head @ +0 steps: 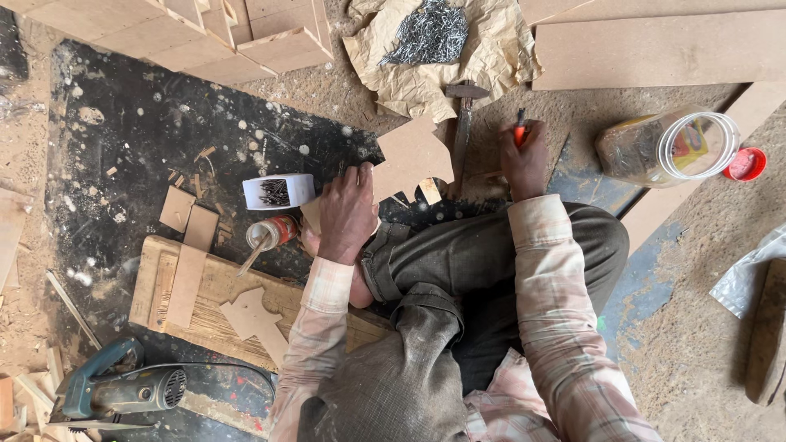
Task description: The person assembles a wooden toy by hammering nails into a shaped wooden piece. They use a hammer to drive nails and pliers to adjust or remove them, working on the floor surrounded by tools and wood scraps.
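Fibreboard, pale brown, lies at the centre of the frame — a cut-out board piece [412, 157] held flat on the floor by the left hand [347, 214], whose fingers are spread over its lower left edge. The right hand [524, 160], just right of the piece, has its fingers curled tight around a red-handled tool [520, 127]. A hammer [463, 123] lies between the hands — nails [427, 34] sit on crumpled paper above.
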